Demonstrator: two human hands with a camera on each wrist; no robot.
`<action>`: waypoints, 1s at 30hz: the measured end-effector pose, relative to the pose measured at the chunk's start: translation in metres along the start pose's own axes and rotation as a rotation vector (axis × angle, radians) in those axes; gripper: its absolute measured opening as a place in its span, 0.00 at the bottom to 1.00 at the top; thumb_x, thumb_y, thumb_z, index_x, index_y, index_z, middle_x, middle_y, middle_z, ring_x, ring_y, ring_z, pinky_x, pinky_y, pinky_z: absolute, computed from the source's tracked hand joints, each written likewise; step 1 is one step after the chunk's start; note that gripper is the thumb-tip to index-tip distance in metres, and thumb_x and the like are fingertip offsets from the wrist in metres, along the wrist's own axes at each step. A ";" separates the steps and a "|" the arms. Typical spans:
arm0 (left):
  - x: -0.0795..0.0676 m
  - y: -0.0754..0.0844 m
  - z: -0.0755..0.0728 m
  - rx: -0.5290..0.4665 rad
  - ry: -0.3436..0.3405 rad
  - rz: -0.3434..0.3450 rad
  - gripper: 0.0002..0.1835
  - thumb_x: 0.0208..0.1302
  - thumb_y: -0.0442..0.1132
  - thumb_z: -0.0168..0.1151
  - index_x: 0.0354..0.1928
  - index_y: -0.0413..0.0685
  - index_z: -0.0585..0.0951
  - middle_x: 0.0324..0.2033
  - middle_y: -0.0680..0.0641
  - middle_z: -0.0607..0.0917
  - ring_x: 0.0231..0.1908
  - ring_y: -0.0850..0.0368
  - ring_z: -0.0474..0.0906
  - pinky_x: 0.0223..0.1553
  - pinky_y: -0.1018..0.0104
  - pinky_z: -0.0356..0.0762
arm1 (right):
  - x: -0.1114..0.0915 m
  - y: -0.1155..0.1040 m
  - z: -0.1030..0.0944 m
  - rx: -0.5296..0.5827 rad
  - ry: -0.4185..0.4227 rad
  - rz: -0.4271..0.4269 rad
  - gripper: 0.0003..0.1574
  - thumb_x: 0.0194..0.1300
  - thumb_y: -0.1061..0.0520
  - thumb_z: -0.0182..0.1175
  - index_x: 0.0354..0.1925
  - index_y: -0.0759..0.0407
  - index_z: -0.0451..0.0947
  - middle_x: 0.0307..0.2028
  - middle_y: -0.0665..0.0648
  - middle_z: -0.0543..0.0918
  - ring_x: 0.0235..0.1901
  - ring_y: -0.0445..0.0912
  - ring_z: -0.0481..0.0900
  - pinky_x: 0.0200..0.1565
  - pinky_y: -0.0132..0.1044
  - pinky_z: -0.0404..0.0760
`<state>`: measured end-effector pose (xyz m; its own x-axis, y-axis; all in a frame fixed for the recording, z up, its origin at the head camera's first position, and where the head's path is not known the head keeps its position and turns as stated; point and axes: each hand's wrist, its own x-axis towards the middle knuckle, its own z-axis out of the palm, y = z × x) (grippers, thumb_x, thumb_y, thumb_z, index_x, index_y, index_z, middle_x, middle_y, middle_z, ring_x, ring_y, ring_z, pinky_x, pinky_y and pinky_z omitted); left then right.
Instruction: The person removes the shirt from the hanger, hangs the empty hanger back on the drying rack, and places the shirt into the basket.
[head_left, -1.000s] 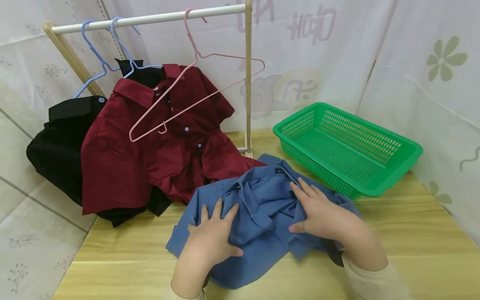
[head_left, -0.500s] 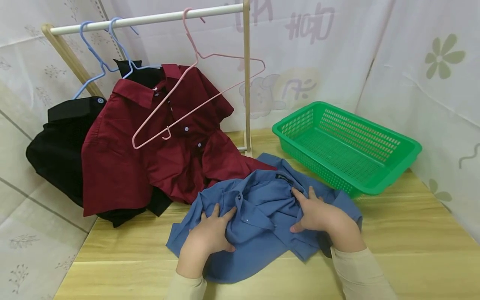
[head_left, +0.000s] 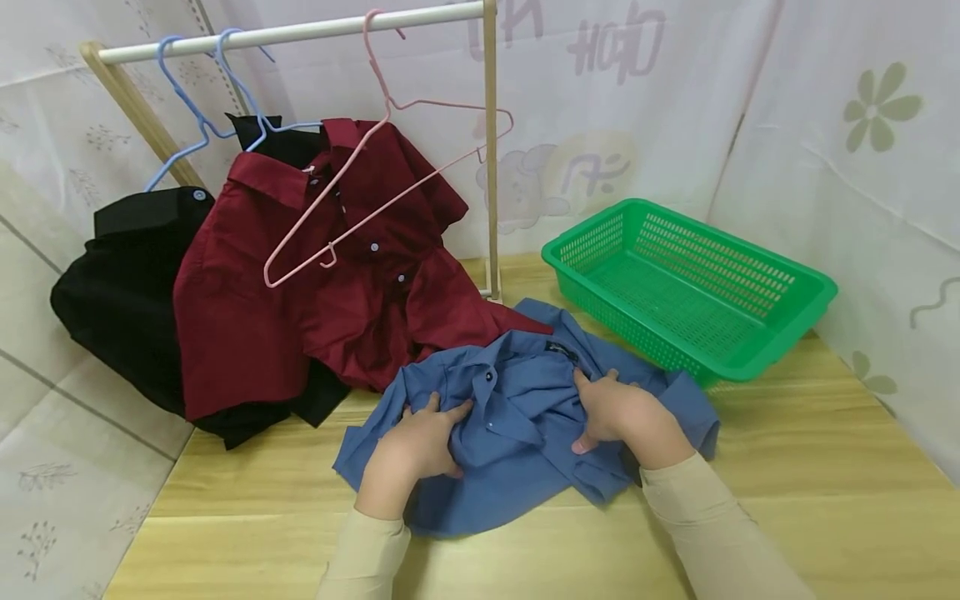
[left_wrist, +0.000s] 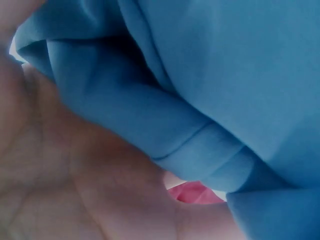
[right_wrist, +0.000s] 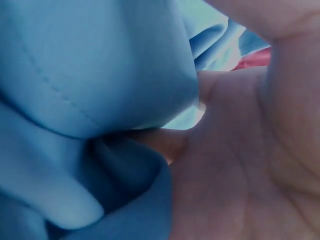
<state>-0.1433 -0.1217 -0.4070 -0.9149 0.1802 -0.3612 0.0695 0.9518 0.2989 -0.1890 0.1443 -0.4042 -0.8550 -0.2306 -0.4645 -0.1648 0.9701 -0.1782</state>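
Note:
A blue button-up shirt (head_left: 510,479) lies rumpled on the wooden table, its collar and dark neck label facing the rack. My left hand (head_left: 412,450) is on its left part, fingers bent into the cloth and thumb toward the middle; the left wrist view has a bunched fold (left_wrist: 135,115) against the palm. On the right side, my right hand (head_left: 618,412) grips the shirt below the collar. In the right wrist view its fingers go in behind a fold of blue cloth (right_wrist: 100,65). The cloth hides most fingertips of both hands.
A rack with a white rail (head_left: 300,35) stands behind, bearing blue hangers, an empty pink hanger (head_left: 375,218), a dark red shirt (head_left: 277,308) and black garments (head_left: 135,275). The red shirt's hem meets the blue shirt. A green basket (head_left: 810,292) sits at the back right.
Both hands have drawn in over the blue shirt, their fingers less spread than before. The shirt's front edge has moved away from me, and its collar and right sleeve lie more spread out.

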 end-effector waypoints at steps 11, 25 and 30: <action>0.022 -0.006 -0.010 0.041 -0.029 0.039 0.51 0.45 0.44 0.80 0.73 0.62 0.64 0.73 0.30 0.56 0.71 0.29 0.57 0.69 0.33 0.53 | 0.036 -0.010 -0.016 -0.127 -0.078 -0.014 0.79 0.44 0.37 0.77 0.75 0.71 0.43 0.69 0.80 0.60 0.70 0.77 0.49 0.65 0.67 0.62; 0.022 -0.002 -0.013 0.109 0.085 0.006 0.41 0.55 0.38 0.71 0.71 0.65 0.67 0.69 0.33 0.66 0.60 0.29 0.73 0.57 0.38 0.73 | 0.035 -0.011 -0.016 -0.125 -0.032 -0.045 0.70 0.51 0.40 0.74 0.73 0.74 0.48 0.69 0.78 0.61 0.69 0.75 0.54 0.67 0.61 0.64; 0.013 0.006 -0.016 0.217 0.240 0.049 0.28 0.58 0.32 0.65 0.62 0.56 0.77 0.51 0.40 0.84 0.44 0.39 0.83 0.40 0.47 0.81 | 0.028 -0.013 -0.011 -0.130 0.049 -0.090 0.63 0.52 0.43 0.74 0.70 0.76 0.55 0.65 0.76 0.69 0.65 0.71 0.66 0.64 0.57 0.69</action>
<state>-0.1613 -0.1170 -0.3963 -0.9742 0.1878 -0.1252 0.1750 0.9788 0.1065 -0.2161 0.1264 -0.4057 -0.8562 -0.3163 -0.4084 -0.3016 0.9480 -0.1020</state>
